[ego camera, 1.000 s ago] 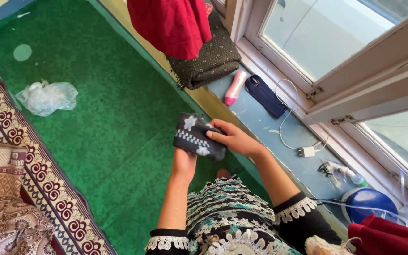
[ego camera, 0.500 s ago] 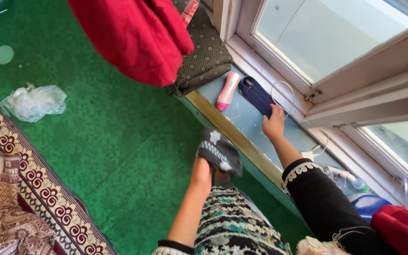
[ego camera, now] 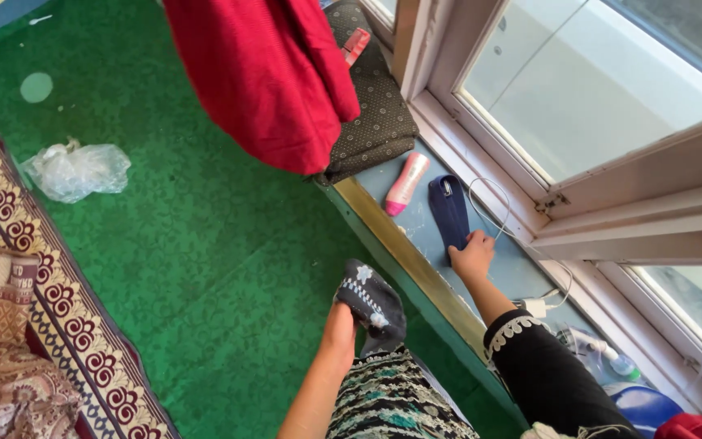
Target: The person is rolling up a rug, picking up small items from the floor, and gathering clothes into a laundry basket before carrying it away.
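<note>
Two hands: left hand w/ sock, right hand on pouch.

hands 2 | pouch 1 | pink bottle 1 | plastic bag 1

head view, looking down, close, windowsill right

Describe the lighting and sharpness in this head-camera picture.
Head view: daylight through the window lights the blue sill brightly; the green carpet looks evenly lit; the right hand on the navy pouch looks slightly soft; the frame's edges bend wide-angle.
</note>
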